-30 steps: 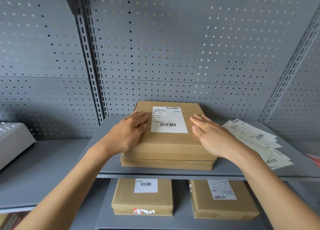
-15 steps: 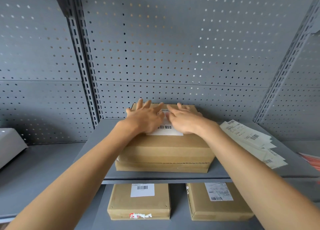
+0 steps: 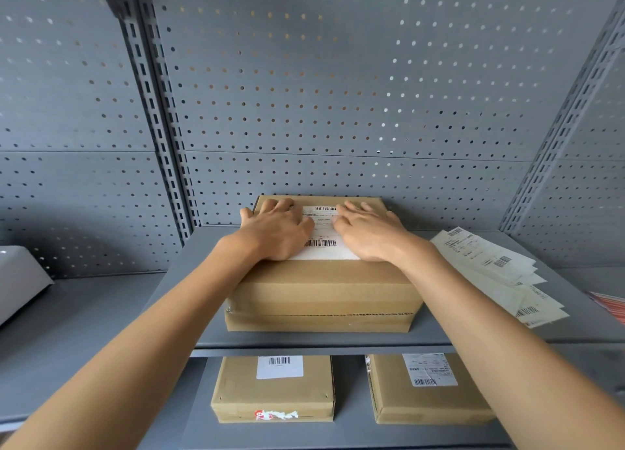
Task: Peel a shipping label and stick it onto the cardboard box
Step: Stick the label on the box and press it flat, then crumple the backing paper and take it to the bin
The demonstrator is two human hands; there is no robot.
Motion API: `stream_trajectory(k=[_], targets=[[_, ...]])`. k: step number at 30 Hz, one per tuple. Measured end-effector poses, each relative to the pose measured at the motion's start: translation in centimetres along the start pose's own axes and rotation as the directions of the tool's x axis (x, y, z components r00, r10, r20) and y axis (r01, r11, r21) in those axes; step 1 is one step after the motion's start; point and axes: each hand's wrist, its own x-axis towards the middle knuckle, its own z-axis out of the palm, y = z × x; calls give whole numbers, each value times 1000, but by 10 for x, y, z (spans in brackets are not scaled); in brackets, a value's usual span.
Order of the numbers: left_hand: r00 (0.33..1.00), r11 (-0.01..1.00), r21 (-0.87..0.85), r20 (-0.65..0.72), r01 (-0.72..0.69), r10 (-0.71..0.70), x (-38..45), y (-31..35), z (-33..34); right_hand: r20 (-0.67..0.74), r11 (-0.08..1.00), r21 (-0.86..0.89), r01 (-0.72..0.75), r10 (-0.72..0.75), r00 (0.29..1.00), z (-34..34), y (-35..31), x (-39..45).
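A brown cardboard box (image 3: 321,290) sits on the grey shelf (image 3: 473,328) in front of me. A white shipping label (image 3: 323,243) with barcodes lies flat on the box top. My left hand (image 3: 275,231) presses flat on the label's left side and the box top, fingers spread toward the back edge. Flat on the label's right side lies my right hand (image 3: 367,234), fingers straight. Only the middle strip of the label shows between the two hands.
A fanned stack of label sheets (image 3: 490,270) lies on the shelf to the right. Two labelled boxes (image 3: 274,388) (image 3: 429,388) sit on the lower shelf. A white device (image 3: 17,280) stands at far left. Perforated grey panels (image 3: 338,94) close the back.
A second ago the hands lay on the box beside the label; they moved inward over it, and have since slid slightly apart, uncovering its middle.
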Motion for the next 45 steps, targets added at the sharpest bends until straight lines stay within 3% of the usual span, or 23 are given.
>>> stream_trajectory(k=[14, 19, 27, 32, 39, 45], targets=[[997, 993, -121, -74, 7, -17, -3, -12, 0, -35, 999, 26, 22, -21, 999, 1, 7, -2], [971, 973, -231, -227, 16, -70, -14, -11, -2, -118, 992, 96, 82, -71, 990, -1, 1, -6], [852, 920, -392, -481, 1, -206, -43, -50, -19, -198, 954, 159, 255, -223, 955, -18, -36, -8], [809, 894, -445, -504, 57, -302, -65, -81, -21, -203, 895, 241, 376, -333, 921, -18, -67, 0], [769, 864, -482, -494, 145, -405, -89, -116, -6, -177, 876, 193, 441, -411, 894, -6, -105, 9], [802, 855, -473, -415, 214, -430, -86, -122, 29, -167, 873, 184, 451, -425, 890, 5, -112, 13]])
